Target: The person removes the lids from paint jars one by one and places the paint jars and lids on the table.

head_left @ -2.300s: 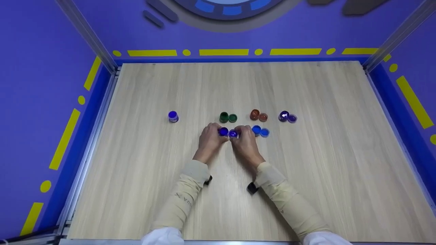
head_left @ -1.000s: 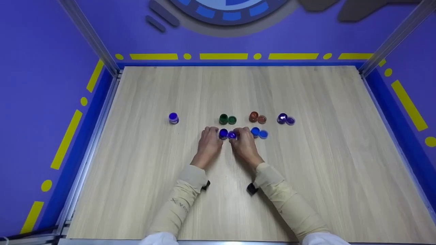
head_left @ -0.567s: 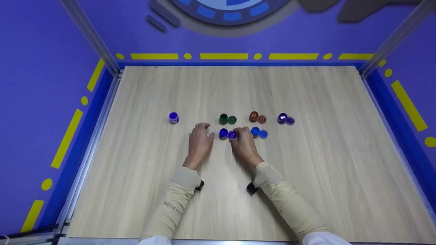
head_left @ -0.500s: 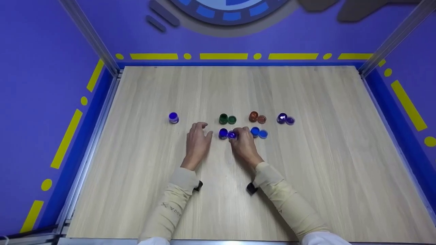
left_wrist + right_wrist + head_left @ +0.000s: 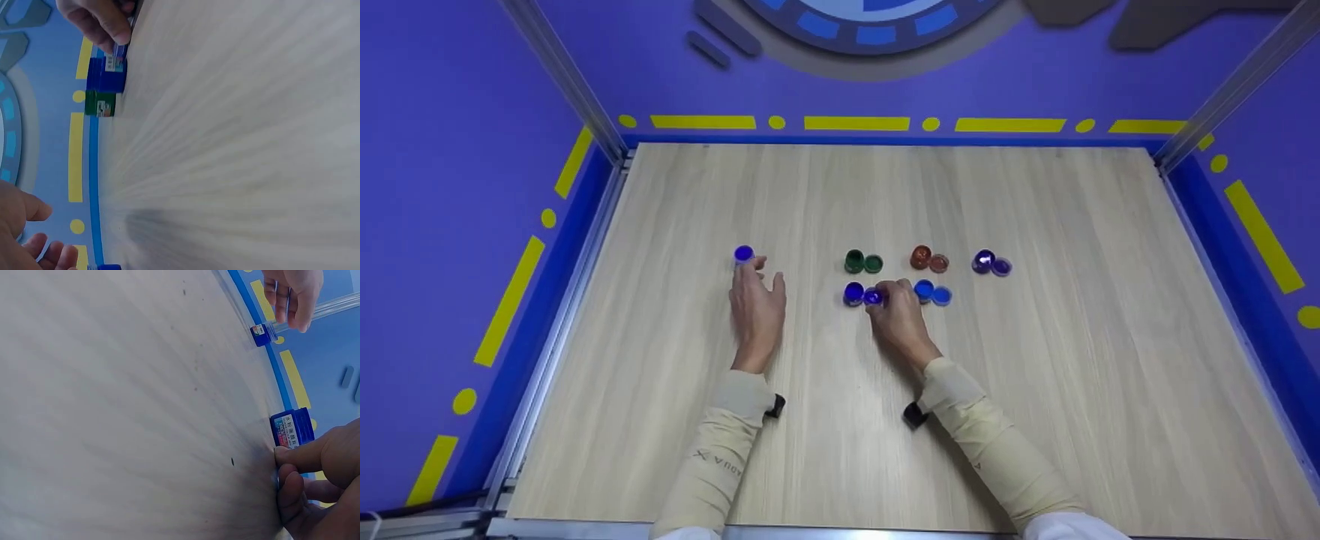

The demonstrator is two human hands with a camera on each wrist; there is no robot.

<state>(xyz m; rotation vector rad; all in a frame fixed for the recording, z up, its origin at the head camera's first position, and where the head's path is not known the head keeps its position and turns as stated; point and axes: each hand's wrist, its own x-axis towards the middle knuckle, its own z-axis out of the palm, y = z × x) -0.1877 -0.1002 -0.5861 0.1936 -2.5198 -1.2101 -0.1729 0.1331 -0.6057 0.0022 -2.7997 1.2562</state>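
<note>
My left hand point(image 5: 757, 315) reaches over the table at left, fingers extended and thumb apart, beside a small violet-blue paint jar point(image 5: 744, 253). In the right wrist view that jar point(image 5: 260, 334) stands just below the left fingertips; whether they touch it cannot be told. My right hand point(image 5: 901, 319) pinches a violet-blue lid point(image 5: 873, 297) that lies next to an uncovered jar of violet-blue paint point(image 5: 853, 293). The label of this uncovered jar point(image 5: 289, 429) shows in the right wrist view, where the fingers hide the lid.
Behind the right hand stand uncovered jars of green paint point(image 5: 854, 261), brown paint point(image 5: 921, 257) and dark purple paint point(image 5: 984, 261), each with its lid beside it. A light blue jar point(image 5: 924, 290) and its lid point(image 5: 942, 295) sit close to the right knuckles. Blue walls enclose the wooden table point(image 5: 1035, 420).
My left hand has let go of the uncovered violet-blue jar and moved left to the other violet-blue jar. The right hand has stayed at the lid.
</note>
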